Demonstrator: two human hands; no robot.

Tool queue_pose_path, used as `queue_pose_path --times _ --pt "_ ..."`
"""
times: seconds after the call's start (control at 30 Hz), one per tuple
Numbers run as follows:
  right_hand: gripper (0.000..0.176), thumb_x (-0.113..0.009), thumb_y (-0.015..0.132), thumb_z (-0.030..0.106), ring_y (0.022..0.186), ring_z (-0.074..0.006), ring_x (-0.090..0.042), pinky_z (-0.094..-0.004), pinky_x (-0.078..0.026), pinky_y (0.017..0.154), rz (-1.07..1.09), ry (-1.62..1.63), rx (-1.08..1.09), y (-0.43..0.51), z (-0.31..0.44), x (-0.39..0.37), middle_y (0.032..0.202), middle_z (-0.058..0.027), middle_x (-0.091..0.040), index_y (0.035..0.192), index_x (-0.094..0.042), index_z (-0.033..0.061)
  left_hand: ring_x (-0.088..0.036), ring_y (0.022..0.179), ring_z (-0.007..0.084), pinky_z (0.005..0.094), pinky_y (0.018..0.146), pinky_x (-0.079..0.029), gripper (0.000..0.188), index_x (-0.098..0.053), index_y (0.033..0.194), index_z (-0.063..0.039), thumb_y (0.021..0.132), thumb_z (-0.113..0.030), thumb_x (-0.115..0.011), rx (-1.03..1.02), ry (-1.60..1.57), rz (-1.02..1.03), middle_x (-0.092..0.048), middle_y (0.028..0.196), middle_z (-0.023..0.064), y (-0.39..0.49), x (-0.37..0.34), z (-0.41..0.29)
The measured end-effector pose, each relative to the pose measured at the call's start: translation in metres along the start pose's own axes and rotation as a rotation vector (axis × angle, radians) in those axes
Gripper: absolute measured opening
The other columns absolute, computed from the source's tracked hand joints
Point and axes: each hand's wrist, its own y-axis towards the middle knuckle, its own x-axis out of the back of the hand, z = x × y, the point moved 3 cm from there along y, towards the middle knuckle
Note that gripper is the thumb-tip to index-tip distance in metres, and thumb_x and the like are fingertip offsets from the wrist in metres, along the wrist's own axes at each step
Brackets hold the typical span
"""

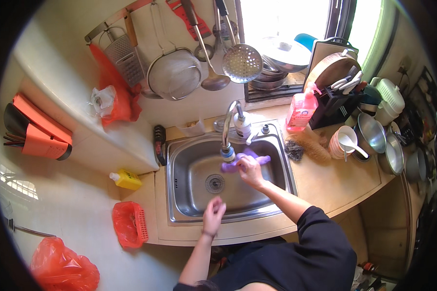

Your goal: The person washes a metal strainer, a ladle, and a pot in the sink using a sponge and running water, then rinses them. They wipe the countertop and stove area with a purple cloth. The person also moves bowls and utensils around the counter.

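A wrinkled purple cloth [263,159] hangs over the back right of the stainless-steel sink [198,198], just beside the tap's outlet. My right hand [250,170] pinches it from the near side. The curved metal faucet [225,127] ends in a blue-and-clear spout attachment [227,153], which hides part of the cloth. Over the sink's front rim is my left hand [214,214], slightly blurred, its fingers loosely bent and nothing seen in it. A round drain strainer [215,183] sits in the basin floor beyond that hand.
Right of the sink stand a pink soap pump bottle [301,111], a dark scouring pad [294,150], a knife block [333,105] and stacked bowls [340,142]. Left are a yellow bottle [126,179] and a red-lined basket [129,223]. A strainer [174,74] and ladles hang above.
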Motion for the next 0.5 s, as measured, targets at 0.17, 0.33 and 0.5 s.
queue_pose_path --times 0.17,0.33,0.5 --pt "0.008 -0.057 0.058 0.001 0.071 -0.0275 -0.050 -0.0378 -0.041 0.065 0.259 0.153 0.193 -0.002 0.009 0.010 0.072 -0.0077 -0.056 0.063 -0.055 0.0074 -0.049 0.103 0.0267 0.0472 0.085 -0.042 0.049 -0.045 0.117 -0.014 0.079 -0.041 -0.060 0.591 -0.715 0.075 -0.050 0.113 0.0088 0.112 -0.047 -0.007" --pt "0.024 -0.062 0.065 0.010 0.088 -0.0296 -0.049 -0.0396 -0.038 0.078 -0.044 -0.121 0.015 0.021 -0.039 0.042 0.085 -0.0110 -0.054 0.087 -0.055 0.0043 -0.055 0.089 0.0196 0.0358 0.079 -0.046 0.026 -0.053 0.106 -0.012 0.082 -0.021 -0.057 0.234 -0.369 -0.010 -0.059 0.092 0.0041 0.131 -0.048 -0.012" --pt "0.052 -0.071 0.064 0.028 0.092 -0.0324 -0.047 -0.0436 -0.034 0.088 -0.003 -0.436 0.042 0.049 -0.075 0.037 0.093 -0.0168 -0.051 0.100 -0.051 -0.0040 -0.054 0.088 0.0146 0.0317 0.071 -0.045 0.024 -0.053 0.106 -0.010 0.083 -0.015 -0.053 0.209 -0.168 -0.053 -0.057 0.093 0.0015 0.123 -0.047 -0.043"
